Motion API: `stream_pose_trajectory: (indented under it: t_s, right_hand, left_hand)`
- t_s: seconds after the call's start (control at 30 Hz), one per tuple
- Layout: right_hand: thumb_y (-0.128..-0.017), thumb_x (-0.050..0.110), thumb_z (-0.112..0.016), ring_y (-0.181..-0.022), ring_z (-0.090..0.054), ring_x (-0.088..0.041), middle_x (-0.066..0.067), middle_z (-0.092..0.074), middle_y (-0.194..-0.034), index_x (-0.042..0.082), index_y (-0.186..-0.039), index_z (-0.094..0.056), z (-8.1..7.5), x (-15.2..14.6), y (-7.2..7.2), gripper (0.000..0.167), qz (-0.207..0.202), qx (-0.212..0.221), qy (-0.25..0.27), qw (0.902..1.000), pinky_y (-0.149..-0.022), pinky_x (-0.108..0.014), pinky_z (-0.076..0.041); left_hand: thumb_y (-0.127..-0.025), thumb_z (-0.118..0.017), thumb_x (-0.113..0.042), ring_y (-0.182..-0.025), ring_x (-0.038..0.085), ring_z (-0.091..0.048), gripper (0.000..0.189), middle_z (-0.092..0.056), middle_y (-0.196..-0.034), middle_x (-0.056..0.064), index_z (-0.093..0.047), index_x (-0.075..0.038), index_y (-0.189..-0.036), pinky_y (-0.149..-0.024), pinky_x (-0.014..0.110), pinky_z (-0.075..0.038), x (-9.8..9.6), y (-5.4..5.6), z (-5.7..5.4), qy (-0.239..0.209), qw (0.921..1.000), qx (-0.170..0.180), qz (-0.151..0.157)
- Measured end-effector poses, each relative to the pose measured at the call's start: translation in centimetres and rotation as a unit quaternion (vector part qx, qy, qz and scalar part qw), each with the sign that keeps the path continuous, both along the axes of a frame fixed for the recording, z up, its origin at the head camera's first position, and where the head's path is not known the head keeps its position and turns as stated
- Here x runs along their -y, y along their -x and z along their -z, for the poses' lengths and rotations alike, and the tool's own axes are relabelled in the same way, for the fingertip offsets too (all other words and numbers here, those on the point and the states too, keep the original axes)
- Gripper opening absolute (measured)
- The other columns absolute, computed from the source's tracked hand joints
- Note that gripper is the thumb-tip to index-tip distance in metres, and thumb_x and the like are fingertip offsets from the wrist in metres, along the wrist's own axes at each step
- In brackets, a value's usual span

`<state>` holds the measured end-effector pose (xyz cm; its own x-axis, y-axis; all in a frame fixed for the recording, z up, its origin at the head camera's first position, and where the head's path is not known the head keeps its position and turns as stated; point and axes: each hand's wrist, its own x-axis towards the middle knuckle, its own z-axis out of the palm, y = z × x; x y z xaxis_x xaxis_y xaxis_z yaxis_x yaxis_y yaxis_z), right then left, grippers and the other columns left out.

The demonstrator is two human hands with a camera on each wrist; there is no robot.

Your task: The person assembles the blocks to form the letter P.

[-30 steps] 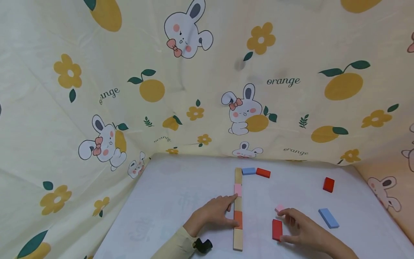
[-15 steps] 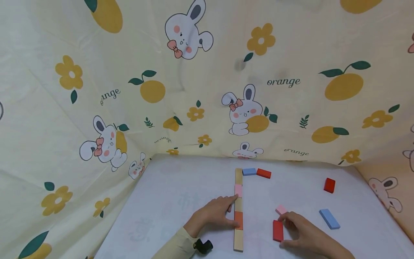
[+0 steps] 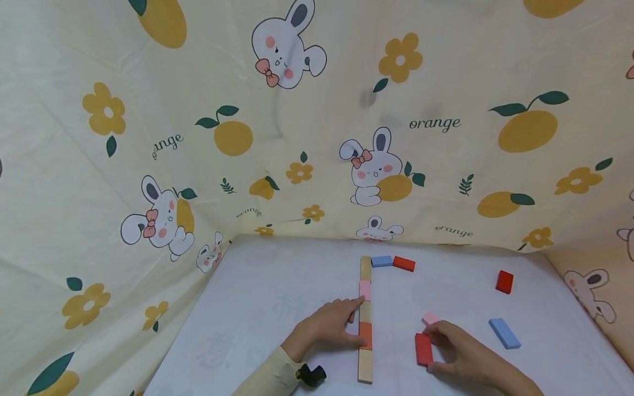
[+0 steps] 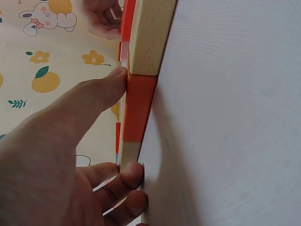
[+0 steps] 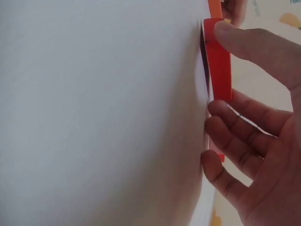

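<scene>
A straight row of wooden blocks, in natural wood, pink and orange, runs away across the white tabletop in the head view. My left hand (image 3: 324,328) rests along its left side, index fingertip on the pink block (image 3: 365,290) and thumb on the orange block (image 3: 365,335). To the right of the row, my right hand (image 3: 463,355) pinches a red block (image 3: 423,350) by its ends, between thumb and fingers. In the right wrist view this red block (image 5: 220,66) tilts, with a dark gap under its thumb end. A small pink block (image 3: 430,318) lies just beyond it.
A blue block (image 3: 382,261) and a red block (image 3: 404,264) extend rightward from the row's far end. Farther right lie another blue block (image 3: 504,333) and red block (image 3: 504,282). A printed cloth (image 3: 317,137) hangs behind the white table (image 3: 257,286).
My right index finger has come from the small pink block to the far end of the red block. The red block has shifted slightly left and tilted. My left hand has stayed put.
</scene>
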<state>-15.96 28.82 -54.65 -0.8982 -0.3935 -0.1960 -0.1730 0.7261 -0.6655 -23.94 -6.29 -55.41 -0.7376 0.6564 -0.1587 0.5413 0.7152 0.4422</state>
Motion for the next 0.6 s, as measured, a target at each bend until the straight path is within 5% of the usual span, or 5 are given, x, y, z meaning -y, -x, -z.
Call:
stream_pose_trajectory:
  t_s: [0.3, 0.6]
  right_hand:
    - [-0.084, 0.035, -0.093, -0.108, -0.057, -0.019, 0.002, -0.062, -0.12, 0.008, -0.14, -0.059, -1.2, 0.1, 1.0, 0.071, -0.022, -0.059, 0.014, 0.9979, -0.093, -0.034, -0.056]
    - [-0.085, 0.033, -0.093, -0.109, -0.057, -0.019, 0.003, -0.062, -0.117, 0.011, -0.14, -0.061, -2.0, -0.4, 3.5, 0.068, 0.013, -0.108, 0.012, 0.994, -0.091, -0.032, -0.054]
  left_hand:
    - [-0.089, -0.079, -0.066, -0.083, 0.004, -0.045, 0.1, -0.053, -0.093, -0.012, -0.038, -0.02, -0.168, -0.068, 0.023, -0.036, 0.0, 0.0, 0.1, 0.0, 0.9999, 0.012, -0.007]
    - [-0.088, -0.08, -0.066, -0.083, 0.004, -0.045, 0.101, -0.051, -0.092, -0.012, -0.037, -0.023, -0.169, -0.069, 0.025, -0.035, 0.1, -0.1, 0.2, -0.009, 0.9998, 0.011, -0.012]
